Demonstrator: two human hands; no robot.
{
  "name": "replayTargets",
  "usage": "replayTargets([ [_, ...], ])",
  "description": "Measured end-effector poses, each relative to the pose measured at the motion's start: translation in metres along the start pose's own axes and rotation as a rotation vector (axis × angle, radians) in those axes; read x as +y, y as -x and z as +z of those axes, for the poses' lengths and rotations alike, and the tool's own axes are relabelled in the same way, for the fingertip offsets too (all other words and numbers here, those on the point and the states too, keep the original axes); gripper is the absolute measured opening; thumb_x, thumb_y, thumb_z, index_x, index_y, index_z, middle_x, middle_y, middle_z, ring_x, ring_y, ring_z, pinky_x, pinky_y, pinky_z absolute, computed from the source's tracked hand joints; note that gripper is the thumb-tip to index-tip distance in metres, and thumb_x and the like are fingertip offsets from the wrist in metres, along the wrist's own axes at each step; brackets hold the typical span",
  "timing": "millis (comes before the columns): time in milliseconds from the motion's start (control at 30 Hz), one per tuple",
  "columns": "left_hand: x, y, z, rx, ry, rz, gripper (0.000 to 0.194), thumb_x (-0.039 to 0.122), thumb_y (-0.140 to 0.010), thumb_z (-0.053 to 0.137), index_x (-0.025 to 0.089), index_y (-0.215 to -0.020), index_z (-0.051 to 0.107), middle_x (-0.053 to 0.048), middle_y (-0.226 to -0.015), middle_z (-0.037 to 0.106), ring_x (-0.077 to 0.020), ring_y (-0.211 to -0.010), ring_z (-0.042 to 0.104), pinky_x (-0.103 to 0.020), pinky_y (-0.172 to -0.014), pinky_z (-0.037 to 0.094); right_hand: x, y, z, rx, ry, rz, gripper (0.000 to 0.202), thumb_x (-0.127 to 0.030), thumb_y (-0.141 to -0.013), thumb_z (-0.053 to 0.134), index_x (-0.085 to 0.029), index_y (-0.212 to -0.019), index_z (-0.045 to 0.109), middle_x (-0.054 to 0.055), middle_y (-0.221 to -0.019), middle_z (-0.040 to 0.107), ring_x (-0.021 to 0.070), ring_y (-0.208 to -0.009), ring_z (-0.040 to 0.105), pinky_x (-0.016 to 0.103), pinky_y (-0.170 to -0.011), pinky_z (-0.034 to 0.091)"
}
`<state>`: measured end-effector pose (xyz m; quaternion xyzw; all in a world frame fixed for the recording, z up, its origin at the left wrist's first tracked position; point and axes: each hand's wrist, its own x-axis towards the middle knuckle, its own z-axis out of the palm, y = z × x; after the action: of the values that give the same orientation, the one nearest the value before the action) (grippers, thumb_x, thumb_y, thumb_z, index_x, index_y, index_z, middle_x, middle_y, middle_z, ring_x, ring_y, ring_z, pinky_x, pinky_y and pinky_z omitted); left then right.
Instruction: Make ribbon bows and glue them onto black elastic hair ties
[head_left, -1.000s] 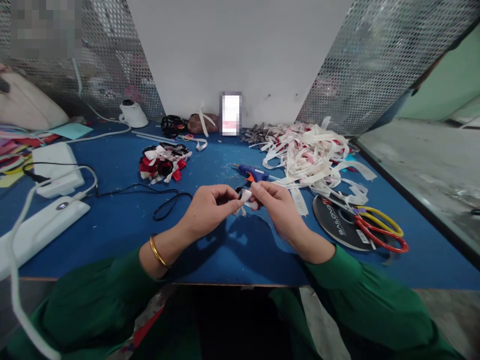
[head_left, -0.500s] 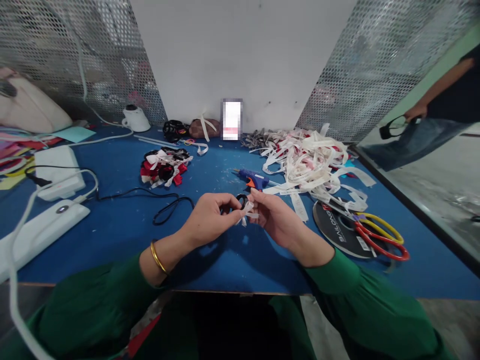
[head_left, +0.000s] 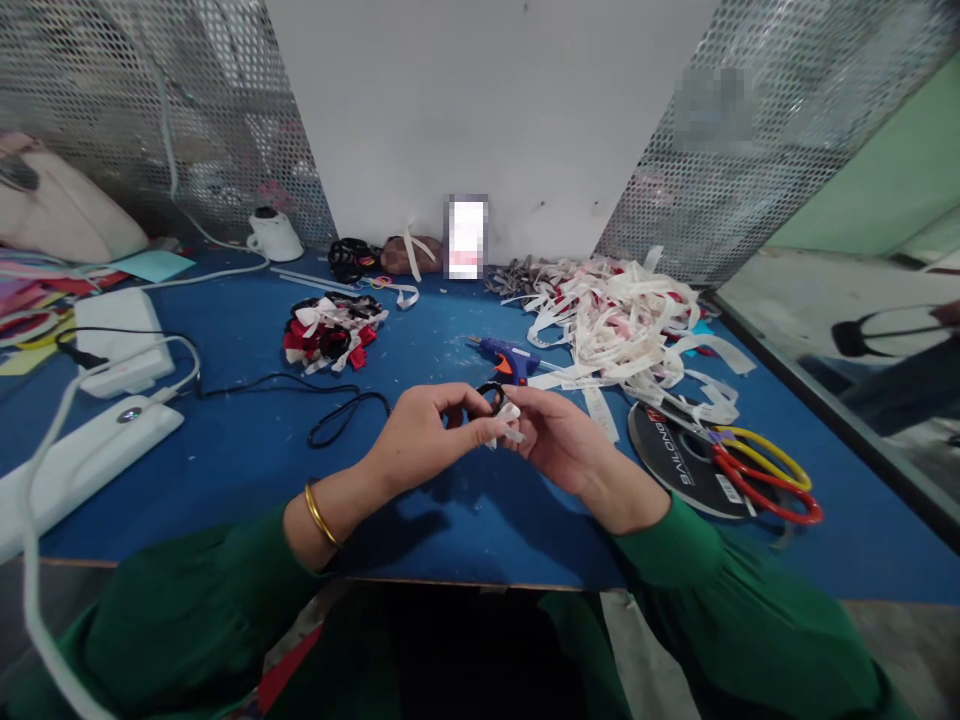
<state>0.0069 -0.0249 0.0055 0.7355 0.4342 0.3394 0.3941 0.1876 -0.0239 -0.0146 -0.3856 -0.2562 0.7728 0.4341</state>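
A black band with white ribbon [head_left: 507, 412] is held between both hands over the front middle of the blue table. My left hand [head_left: 431, 432] pinches it from the left with thumb and fingers. From the right, my right hand [head_left: 559, 440] grips the same piece, its fingertips close to those of my left hand. Just beyond the hands lies a blue glue gun [head_left: 510, 357] with an orange trigger. Black, white and red ribbon pieces [head_left: 334, 332] form a small pile at the left.
White ribbons [head_left: 615, 315] are heaped at the back right of the table [head_left: 247, 480]. Scissors [head_left: 765, 475] rest on a black reel [head_left: 660, 450]. A phone [head_left: 466, 238] leans on the wall. White power strips [head_left: 82, 465] and cables lie left. A person's hand shows at far right.
The ribbon piece has turned a little between my fingers, and my right hand's fingers have shifted slightly. The person at the far right has moved further out of view.
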Motion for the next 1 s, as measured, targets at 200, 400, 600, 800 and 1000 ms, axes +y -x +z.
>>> replayTargets([
  [200,-0.001,0.002,0.002,0.096,-0.153,0.044,0.018,0.035,-0.082,0.069,0.018,-0.076,0.071,0.002,-0.065,0.064,-0.0103,-0.056,0.048,-0.024,-0.058,0.037,0.003,0.002,0.000,0.050,0.072,-0.121,0.024,-0.037,-0.071,0.081,-0.015,-0.069,0.072,-0.001,-0.061,0.062,0.0085,-0.054,0.051,0.022,-0.053,0.042],
  [400,-0.005,-0.011,-0.028,0.352,-0.408,0.034,0.020,0.039,-0.083,0.069,0.020,-0.077,0.071,-0.001,-0.070,0.066,-0.0153,-0.065,0.054,-0.028,-0.064,0.038,0.002,0.004,0.004,0.095,0.259,-0.285,0.032,-0.047,-0.074,0.080,-0.016,-0.075,0.076,0.002,-0.068,0.061,0.0098,-0.058,0.050,0.024,-0.054,0.039],
  [600,-0.024,-0.045,-0.106,0.572,-0.902,0.074,0.020,0.039,-0.088,0.064,0.021,-0.084,0.073,-0.010,-0.084,0.070,-0.0287,-0.089,0.058,-0.039,-0.076,0.035,0.004,0.006,0.007,0.078,0.420,-0.363,0.031,-0.048,-0.075,0.078,-0.017,-0.075,0.075,0.002,-0.069,0.062,0.0103,-0.059,0.050,0.027,-0.059,0.041],
  [800,-0.053,-0.052,-0.152,0.495,-1.149,0.083,0.038,0.037,-0.099,0.042,0.015,-0.075,0.062,-0.006,-0.083,0.064,-0.0232,-0.096,0.048,-0.036,-0.082,0.028,0.003,0.002,0.009,0.082,0.465,-0.417,0.033,-0.050,-0.077,0.075,-0.019,-0.071,0.072,0.001,-0.065,0.060,0.0099,-0.056,0.050,0.026,-0.058,0.041],
  [1000,-0.079,-0.052,-0.155,0.568,-1.199,0.078,0.031,0.028,-0.095,0.047,0.015,-0.071,0.061,-0.004,-0.073,0.058,-0.0213,-0.089,0.049,-0.036,-0.077,0.026,0.005,-0.003,0.006,0.051,0.492,-0.407,0.038,-0.055,-0.079,0.071,-0.018,-0.073,0.069,0.000,-0.069,0.060,0.0085,-0.055,0.050,0.026,-0.058,0.040],
])
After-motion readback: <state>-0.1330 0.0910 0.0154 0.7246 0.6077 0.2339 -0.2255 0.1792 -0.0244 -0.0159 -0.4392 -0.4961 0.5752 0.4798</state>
